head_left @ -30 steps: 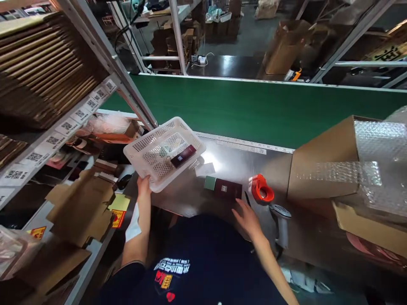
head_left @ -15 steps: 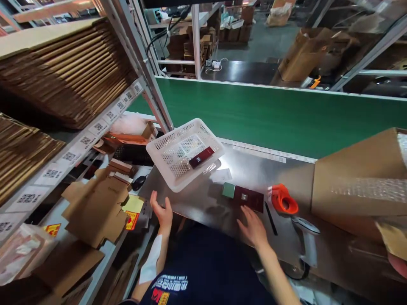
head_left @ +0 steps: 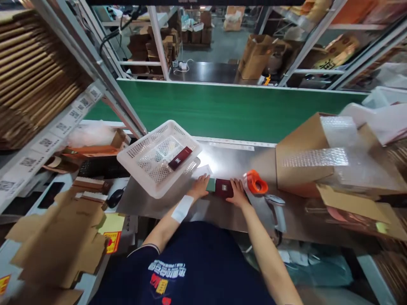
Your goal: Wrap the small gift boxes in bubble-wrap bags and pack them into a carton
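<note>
the dark red box (head_left: 224,188) lies flat on the steel table (head_left: 229,163), long axis running sideways between both hands, green end beside the left hand (head_left: 199,187). right hand (head_left: 237,193) touches its other end; neither hand visibly clasps it.

Steel bench (head_left: 229,163); white basket (head_left: 152,161), maroon box (head_left: 224,188), orange tape dispenser (head_left: 255,182), scanner (head_left: 277,207)

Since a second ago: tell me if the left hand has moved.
Yes. The left hand left the white basket corner and went right, and now rests beside the green box on the steel table.
</note>
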Motion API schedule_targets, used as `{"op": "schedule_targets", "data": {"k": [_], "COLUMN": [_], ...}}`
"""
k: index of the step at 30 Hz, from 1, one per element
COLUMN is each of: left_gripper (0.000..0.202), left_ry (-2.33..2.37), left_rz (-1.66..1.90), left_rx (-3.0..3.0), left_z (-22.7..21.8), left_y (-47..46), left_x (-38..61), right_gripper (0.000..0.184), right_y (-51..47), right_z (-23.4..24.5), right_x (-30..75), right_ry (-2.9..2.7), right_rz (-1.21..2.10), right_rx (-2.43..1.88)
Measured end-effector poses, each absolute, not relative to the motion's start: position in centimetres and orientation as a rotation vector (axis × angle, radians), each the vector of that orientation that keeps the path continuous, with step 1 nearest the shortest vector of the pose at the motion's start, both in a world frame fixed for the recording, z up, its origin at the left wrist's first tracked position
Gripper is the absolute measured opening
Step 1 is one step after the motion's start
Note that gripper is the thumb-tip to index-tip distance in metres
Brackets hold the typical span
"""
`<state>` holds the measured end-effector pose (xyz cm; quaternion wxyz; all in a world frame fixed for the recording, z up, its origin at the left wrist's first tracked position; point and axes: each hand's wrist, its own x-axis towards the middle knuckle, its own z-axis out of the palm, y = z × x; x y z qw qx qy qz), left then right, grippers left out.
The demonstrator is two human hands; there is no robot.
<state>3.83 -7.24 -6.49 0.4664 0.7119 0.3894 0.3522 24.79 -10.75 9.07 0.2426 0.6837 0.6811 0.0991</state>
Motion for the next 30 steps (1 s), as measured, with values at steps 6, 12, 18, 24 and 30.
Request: {"op": "schedule_targets", "data": {"k": [6,12,18,24,30], "left_gripper": [0.091,0.098,0.082,0.090,0.062], "left_ry": [0.937,0.918,1.059,1.535,1.712], "left_rz": [0.859,0.938,1.286,1.581,1.004], "left_rx": [1.691,1.554,1.167,0.568,0.702], "left_z": [-7.9,-7.9,-6.9,-9.3,-12.6], "left_y": [-6.9,-7.8,-10.8,-9.6,-8.5], "left_x": [4.0,4.3,-0.7,-12.5,-15.3], "right_gripper": [0.109,0.103,0.102,0.102,0.098], "right_y": [-11.2,-11.4,-11.6,-11.8,-11.9], "right_z": [8.1,7.5,7.3,7.3,7.7], "right_x": [26.6,27.6,28.2,27.8,27.2], "right_ry": [1.993,2.106,2.158,2.146,2.118], "right_rz": [0.325,0.363,0.376,0.370,0.355], "right_rx": [1.847,1.808,1.786,1.809,1.828]}}
